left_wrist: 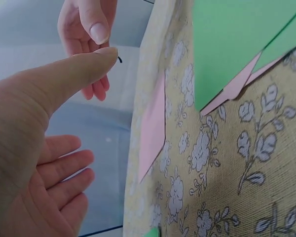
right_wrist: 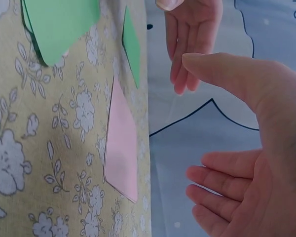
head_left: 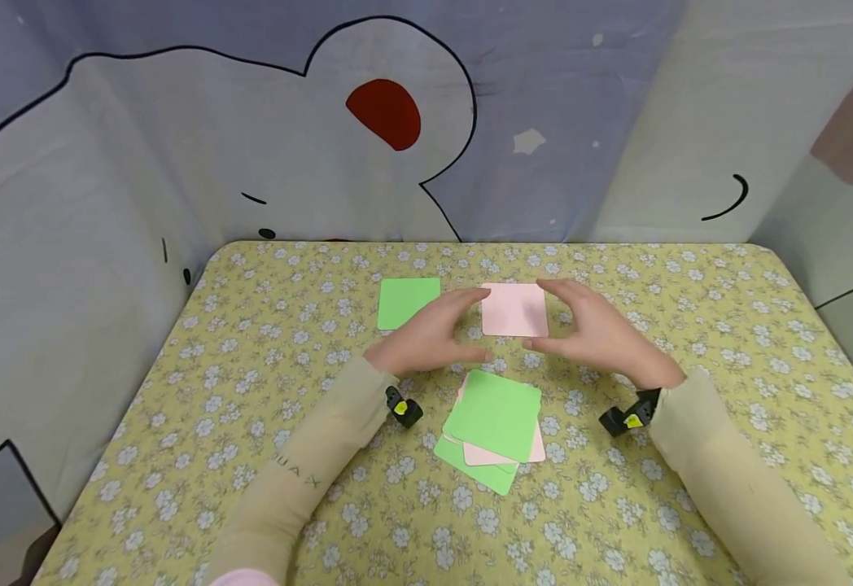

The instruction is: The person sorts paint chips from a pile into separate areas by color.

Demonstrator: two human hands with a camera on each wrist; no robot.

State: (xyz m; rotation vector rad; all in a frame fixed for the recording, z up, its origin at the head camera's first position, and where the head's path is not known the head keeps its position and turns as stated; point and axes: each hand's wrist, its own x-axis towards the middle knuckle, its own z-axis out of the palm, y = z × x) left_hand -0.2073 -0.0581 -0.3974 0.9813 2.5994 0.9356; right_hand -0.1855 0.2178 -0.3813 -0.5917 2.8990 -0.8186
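My left hand (head_left: 437,330) and right hand (head_left: 591,330) hover above the cloth on either side of a pink square card (head_left: 514,310), thumbs apart from fingers, holding nothing. In both wrist views the palms face each other, and the pink card (right_wrist: 122,143) lies flat on the table below them. A green square card (head_left: 406,301) lies at the far left, its lower right corner hidden behind my left hand. Nearer my body is a loose overlapping pile of green and pink cards (head_left: 496,413), a green one on top.
A yellow cloth (head_left: 251,456) with white flowers covers the table. Behind and beside it hangs a printed curtain (head_left: 558,122), close to the table's far edge. Small black wrist cameras (head_left: 403,407) sit on both sleeves.
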